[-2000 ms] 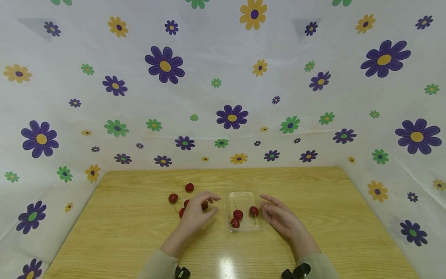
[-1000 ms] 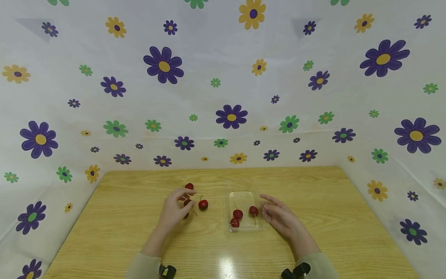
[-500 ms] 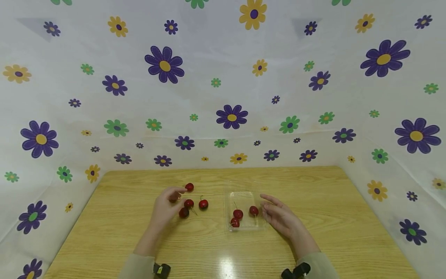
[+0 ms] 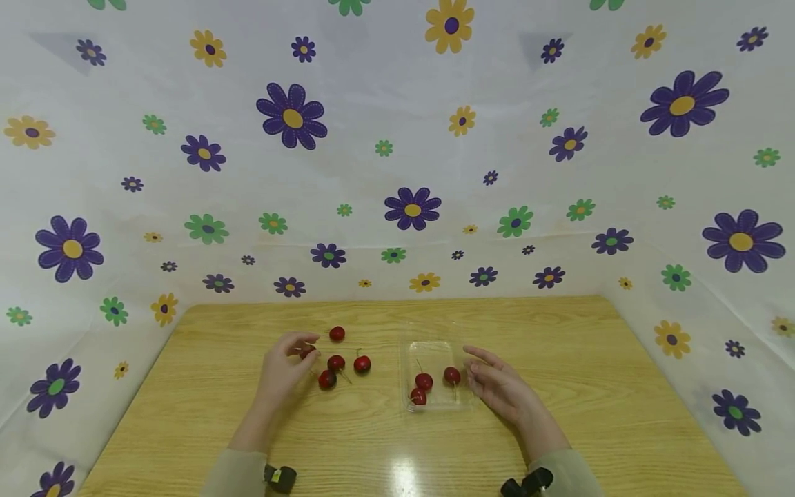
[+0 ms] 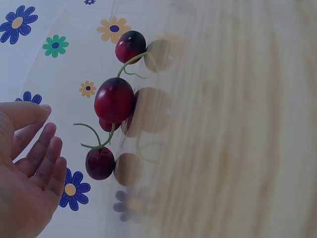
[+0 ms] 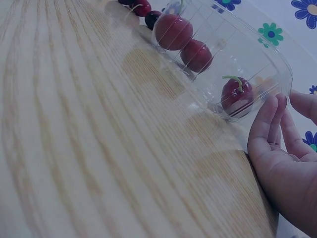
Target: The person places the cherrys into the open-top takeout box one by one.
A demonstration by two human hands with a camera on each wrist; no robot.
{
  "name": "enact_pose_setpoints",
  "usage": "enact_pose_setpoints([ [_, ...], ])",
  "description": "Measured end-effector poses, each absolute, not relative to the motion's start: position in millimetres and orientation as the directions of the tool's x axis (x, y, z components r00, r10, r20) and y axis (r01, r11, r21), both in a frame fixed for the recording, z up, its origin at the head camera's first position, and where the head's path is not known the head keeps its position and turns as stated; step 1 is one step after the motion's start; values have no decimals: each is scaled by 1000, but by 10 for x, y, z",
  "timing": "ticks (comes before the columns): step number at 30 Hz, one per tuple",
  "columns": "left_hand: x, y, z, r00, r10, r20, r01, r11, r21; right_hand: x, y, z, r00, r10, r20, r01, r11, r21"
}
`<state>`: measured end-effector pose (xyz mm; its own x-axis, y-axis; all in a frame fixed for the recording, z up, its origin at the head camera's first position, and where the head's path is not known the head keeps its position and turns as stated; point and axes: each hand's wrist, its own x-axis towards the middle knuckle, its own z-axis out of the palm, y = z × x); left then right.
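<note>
My left hand (image 4: 287, 362), fingers loosely bent, hovers around a dark red cherry (image 4: 307, 351) at the left of a loose group. In the left wrist view a gap shows between the fingers and the nearest cherry (image 5: 100, 163). Close by on the table lie more stemmed cherries (image 4: 327, 379), one (image 4: 362, 364) to the right and one (image 4: 337, 334) farther back. My right hand (image 4: 504, 391) has its relaxed fingers against or right beside the right wall of a clear plastic box (image 4: 435, 407). Inside that box are three cherries (image 4: 452, 375).
The wooden table (image 4: 590, 386) carries everything. A flower-printed white cloth (image 4: 348, 166) rises behind it and along both sides. A black wrist strap (image 4: 281, 478) shows at the left sleeve, and another (image 4: 528, 482) at the right.
My left hand has moved left across the loose cherries, from near the box to the leftmost cherry, uncovering the others. The right hand and the box have stayed put.
</note>
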<state>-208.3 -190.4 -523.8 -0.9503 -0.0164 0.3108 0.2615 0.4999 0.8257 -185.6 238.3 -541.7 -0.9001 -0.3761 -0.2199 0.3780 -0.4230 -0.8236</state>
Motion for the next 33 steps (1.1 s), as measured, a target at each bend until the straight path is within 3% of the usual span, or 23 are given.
enact_pose_setpoints([
  [9,-2131,-2011,-5242,-961,-14,275,227,520,823,-1848,2377,-5409,-899,-383,-211,379,-444,-812],
  [24,-2209,-2124,-5328,-996,-41,78,46,513,857,-1838,2386,-5413,-896,-394,-203,380,-445,-811],
  [33,-2239,-2165,-5355,-999,-28,18,1,519,855,-1841,2384,-5392,-895,-398,-199,381,-455,-805],
])
